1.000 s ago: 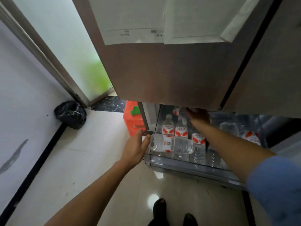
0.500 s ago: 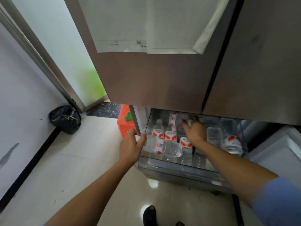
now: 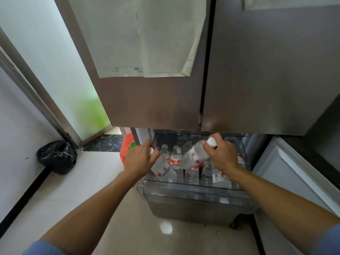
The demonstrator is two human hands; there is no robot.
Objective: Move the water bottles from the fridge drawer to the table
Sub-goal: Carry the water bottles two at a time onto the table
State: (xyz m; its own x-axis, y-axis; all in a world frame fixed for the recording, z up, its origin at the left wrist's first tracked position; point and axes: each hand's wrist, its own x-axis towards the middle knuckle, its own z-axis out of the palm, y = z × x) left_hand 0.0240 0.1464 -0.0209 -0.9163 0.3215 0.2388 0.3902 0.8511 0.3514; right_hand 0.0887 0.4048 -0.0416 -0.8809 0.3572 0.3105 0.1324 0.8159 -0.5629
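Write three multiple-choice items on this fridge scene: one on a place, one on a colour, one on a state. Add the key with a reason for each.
1. Where does the black bag lie?
A. on a chair
B. on the floor
C. in a sink

2. What colour is the cap of the tilted bottle in the right hand?
A. blue
B. green
C. white

3. What is the left hand doing?
A. gripping a second bottle
B. hanging idle
C. pressing flat on a table

Key: 1 B, it sits on the floor at the left; 2 C, the cap shows white above the fingers; 3 A, its fingers curl round that bottle's top over the open drawer.
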